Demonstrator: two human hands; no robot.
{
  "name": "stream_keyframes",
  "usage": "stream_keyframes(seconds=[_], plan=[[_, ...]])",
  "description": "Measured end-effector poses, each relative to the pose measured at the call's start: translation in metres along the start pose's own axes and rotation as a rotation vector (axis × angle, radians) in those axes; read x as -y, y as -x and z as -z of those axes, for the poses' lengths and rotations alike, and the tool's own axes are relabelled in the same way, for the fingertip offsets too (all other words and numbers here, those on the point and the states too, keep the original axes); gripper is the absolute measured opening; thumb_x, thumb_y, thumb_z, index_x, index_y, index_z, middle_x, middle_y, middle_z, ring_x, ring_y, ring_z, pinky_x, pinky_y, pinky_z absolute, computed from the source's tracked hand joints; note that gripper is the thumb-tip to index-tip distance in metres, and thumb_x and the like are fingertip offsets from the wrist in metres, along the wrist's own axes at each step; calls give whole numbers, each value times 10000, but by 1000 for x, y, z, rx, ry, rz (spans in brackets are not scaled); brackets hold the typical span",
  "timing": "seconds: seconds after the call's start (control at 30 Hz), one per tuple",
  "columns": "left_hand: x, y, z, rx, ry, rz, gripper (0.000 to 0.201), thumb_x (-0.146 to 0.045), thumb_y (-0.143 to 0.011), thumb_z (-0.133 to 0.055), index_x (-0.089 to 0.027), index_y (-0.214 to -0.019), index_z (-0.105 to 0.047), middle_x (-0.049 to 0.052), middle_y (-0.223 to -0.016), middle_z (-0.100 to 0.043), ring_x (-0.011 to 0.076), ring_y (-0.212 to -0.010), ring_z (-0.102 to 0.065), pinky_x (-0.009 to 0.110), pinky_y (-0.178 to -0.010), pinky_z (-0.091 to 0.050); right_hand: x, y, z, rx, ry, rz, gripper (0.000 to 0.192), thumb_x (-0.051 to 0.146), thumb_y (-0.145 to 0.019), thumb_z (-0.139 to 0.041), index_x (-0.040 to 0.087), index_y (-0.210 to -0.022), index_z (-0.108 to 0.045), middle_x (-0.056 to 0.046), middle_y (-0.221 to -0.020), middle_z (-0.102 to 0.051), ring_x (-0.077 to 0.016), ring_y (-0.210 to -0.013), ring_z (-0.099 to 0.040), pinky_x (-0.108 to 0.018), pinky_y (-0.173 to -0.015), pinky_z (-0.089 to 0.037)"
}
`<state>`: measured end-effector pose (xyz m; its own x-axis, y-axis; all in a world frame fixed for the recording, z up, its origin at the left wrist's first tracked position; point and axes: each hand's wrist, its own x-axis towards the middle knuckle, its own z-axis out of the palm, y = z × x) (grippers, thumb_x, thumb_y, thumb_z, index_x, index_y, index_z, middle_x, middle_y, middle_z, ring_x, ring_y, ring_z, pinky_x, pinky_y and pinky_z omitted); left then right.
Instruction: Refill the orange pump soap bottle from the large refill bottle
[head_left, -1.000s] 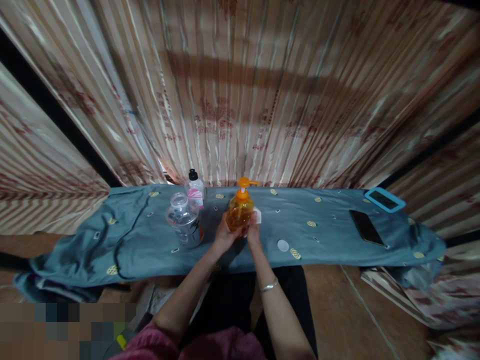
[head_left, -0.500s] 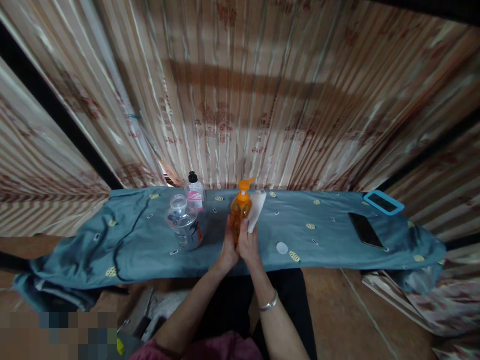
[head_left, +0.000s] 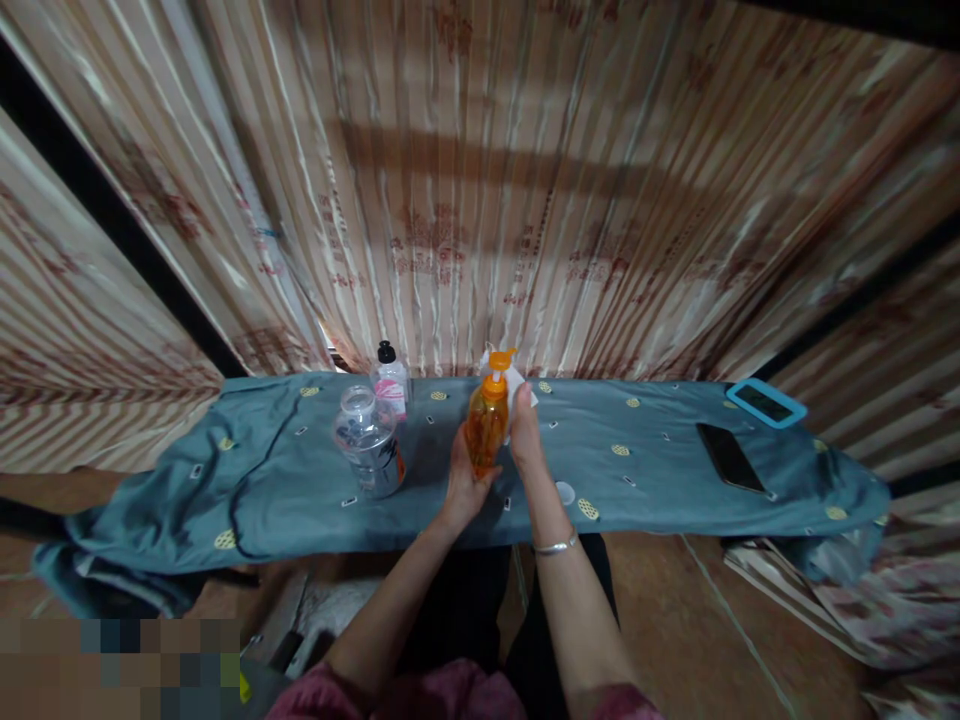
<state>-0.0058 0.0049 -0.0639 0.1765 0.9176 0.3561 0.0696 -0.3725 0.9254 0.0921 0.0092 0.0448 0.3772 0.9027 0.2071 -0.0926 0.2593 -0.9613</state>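
An orange pump bottle (head_left: pixel 486 424) is held upright above the blue cloth-covered table (head_left: pixel 285 470). My left hand (head_left: pixel 463 478) grips the bottle's lower part from below and the left. My right hand (head_left: pixel 523 432) presses a white cloth (head_left: pixel 516 385) against the bottle's right side, near the pump head. A silver bangle sits on my right wrist.
A clear plastic jar (head_left: pixel 367 441) and a small bottle with a black cap (head_left: pixel 391 380) stand left of the pump bottle. A white lid (head_left: pixel 565 492) lies by my right wrist. A black phone (head_left: pixel 728 456) and a blue-framed device (head_left: pixel 765 402) lie at the right end. Striped curtains hang behind.
My right hand has slid with the white cloth from the bottle's base up to its upper right side. The bottle has been lifted and turned slightly in my left hand.
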Motion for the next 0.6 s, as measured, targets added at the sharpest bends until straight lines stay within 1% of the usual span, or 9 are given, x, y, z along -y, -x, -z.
stream_keyframes(seconds=[0.07, 0.1, 0.17, 0.27, 0.33, 0.4, 0.5, 0.57, 0.6], plan=[[-4, -6, -2, -10, -7, 29, 889, -275, -708, -773, -201, -1452, -294, 172, -1510, -400, 337, -1457, -351, 540, -1233, -241, -2, -18, -2, -6, -83, 15, 715, 741, -918, -317, 155, -1170, -641, -115, -1169, -711, -257, -1092, -667, -513, -1014, -471], [-6, -8, -3, -10, 2, 40, 889, -276, -705, -776, -196, -1445, -290, 178, -1499, -412, 334, -1445, -372, 535, -1222, -266, -5, -23, -2, -16, -112, 23, 695, 735, -915, -346, 154, -1145, -651, -109, -1145, -717, -251, -1083, -669, -509, -1018, -467], [-9, -13, -3, -4, 31, 54, 881, -272, -698, -784, -195, -1427, -295, 176, -1467, -453, 320, -1406, -430, 519, -1195, -318, -17, -27, -2, -48, -156, 21, 653, 712, -917, -394, 159, -1155, -646, -104, -1162, -710, -246, -1104, -659, -508, -1040, -448], [-12, -19, -1, 11, 47, 86, 834, -248, -656, -813, -210, -1361, -369, 138, -1394, -537, 297, -1320, -522, 496, -1155, -376, -42, -20, 3, -100, -193, -56, 606, 675, -934, -411, 162, -1174, -628, -105, -1170, -700, -241, -1082, -664, -507, -1014, -468], [-13, -23, 4, 24, 51, 147, 787, -258, -644, -828, -211, -1314, -418, 117, -1335, -587, 286, -1267, -566, 483, -1118, -417, -58, -9, 9, -114, -191, -120, 565, 650, -937, -440, 162, -1141, -638, -99, -1132, -707, -237, -1042, -673, -499, -979, -490], [-13, -26, 11, 40, 75, 197, 751, -296, -647, -838, -212, -1283, -447, 106, -1299, -614, 275, -1232, -594, 470, -1093, -441, -68, 4, 15, -126, -183, -149, 543, 638, -937, -456, 167, -1131, -645, -94, -1134, -706, -236, -1043, -670, -494, -968, -496], [-14, -30, 21, 16, 70, 201, 755, -337, -593, -878, -212, -1231, -493, 96, -1268, -632, 275, -1209, -607, 461, -1092, -442, -68, 21, 22, -128, -177, -150, 557, 656, -928, -456, 171, -1108, -663, -97, -1161, -709, -242, -1088, -659, -498, -998, -476], [-17, -30, 27, -2, 20, 175, 682, -363, -592, -878, -204, -1169, -551, 91, -1214, -655, 286, -1191, -615, 458, -1081, -449, -58, 24, 24, -125, -182, -133, 579, 674, -920, -451, 171, -1104, -670, -99, -1170, -713, -246, -1122, -650, -503, -1027, -454], [-18, -29, 30, 8, -9, 166, 635, -376, -603, -871, -202, -1140, -579, 86, -1178, -671, 292, -1173, -624, 457, -1064, -461, -50, 22, 23, -124, -187, -124, 587, 681, -915, -452, 169, -1094, -674, -99, -1157, -719, -248, -1122, -651, -506, -1033, -448]])
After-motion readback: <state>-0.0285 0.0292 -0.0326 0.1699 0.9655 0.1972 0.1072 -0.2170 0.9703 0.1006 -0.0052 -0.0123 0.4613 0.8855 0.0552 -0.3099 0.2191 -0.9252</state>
